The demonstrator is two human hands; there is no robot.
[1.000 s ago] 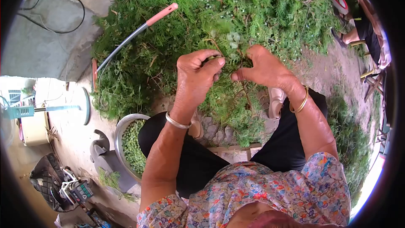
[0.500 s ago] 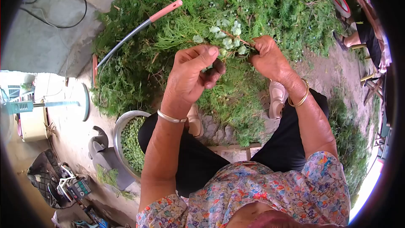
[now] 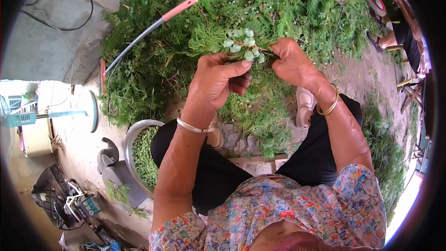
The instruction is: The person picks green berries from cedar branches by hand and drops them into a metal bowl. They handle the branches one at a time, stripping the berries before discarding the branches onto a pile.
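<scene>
Pinching a sprig, the right hand holds it beside the left hand, whose grip's unclear.

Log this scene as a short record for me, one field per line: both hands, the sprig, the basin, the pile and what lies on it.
Right hand: right hand closed on the stem of the sprig
Left hand: left hand at the cones, thumb extended; whether it grips any is unclear
Sprig: pale green cones, leafy end toward the left
Basin: metal basin beside the left knee, holding loose green cones
Pile: cut green branches in front
On pile: pink-handled tool with a curved metal bar
</scene>
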